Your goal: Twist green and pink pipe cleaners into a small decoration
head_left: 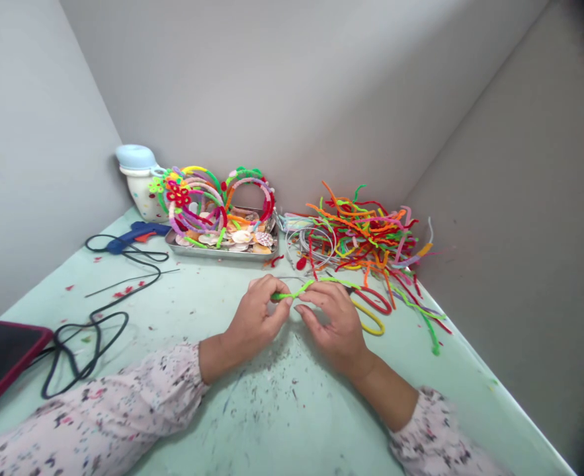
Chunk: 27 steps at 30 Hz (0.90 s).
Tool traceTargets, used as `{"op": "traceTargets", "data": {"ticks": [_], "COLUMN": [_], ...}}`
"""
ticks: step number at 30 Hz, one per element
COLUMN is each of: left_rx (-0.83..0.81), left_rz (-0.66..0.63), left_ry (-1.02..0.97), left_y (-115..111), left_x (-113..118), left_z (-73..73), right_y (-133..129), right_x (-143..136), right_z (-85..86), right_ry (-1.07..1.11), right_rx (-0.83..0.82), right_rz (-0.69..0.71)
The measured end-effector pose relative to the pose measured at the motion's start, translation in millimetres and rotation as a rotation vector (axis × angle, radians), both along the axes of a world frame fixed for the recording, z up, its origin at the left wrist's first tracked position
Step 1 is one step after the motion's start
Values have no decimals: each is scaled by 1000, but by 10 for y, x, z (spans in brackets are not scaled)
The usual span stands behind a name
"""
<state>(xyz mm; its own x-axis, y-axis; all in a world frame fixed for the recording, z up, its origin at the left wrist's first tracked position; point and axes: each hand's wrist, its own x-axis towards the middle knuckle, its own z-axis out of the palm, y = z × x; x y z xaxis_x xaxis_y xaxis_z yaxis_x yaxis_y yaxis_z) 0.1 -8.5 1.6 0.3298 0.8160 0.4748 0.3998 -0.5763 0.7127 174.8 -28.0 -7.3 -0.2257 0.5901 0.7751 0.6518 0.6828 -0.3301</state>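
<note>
Over the middle of the table, a bright green pipe cleaner (307,286) runs between my two hands. My left hand (258,309) is closed, pinching one end between thumb and fingers. The fingers of my right hand (335,322) curl over the same pipe cleaner, its thumb slightly apart from the index fingertip. A thin grey wire arcs just behind the fingers; whether it is joined to the pipe cleaner I cannot tell. Beside my right hand lie scissors with red and yellow handle loops (371,324), their blades mostly hidden.
A metal tray (217,253) holds shells and colourful fuzzy hoops. Loose pipe cleaners (366,231) heap at the back right, next to wire hoops (316,241). Leftward are a blue glue gun (135,231), its black cord (100,322), a blue-lidded cup (140,192) and a phone (6,357).
</note>
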Motion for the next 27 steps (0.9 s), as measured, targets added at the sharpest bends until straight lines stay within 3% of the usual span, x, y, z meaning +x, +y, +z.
{"op": "traceTargets", "data": {"ticks": [27], "left_rx": [-29], "left_rz": [-11], "left_ry": [-10], "left_y": [-2], "left_x": [-17], "left_z": [13], "right_y": [8], "right_x": [15], "right_z": [-13], "right_ry": [-34], "right_rx": [11], "right_rz": [-28]}}
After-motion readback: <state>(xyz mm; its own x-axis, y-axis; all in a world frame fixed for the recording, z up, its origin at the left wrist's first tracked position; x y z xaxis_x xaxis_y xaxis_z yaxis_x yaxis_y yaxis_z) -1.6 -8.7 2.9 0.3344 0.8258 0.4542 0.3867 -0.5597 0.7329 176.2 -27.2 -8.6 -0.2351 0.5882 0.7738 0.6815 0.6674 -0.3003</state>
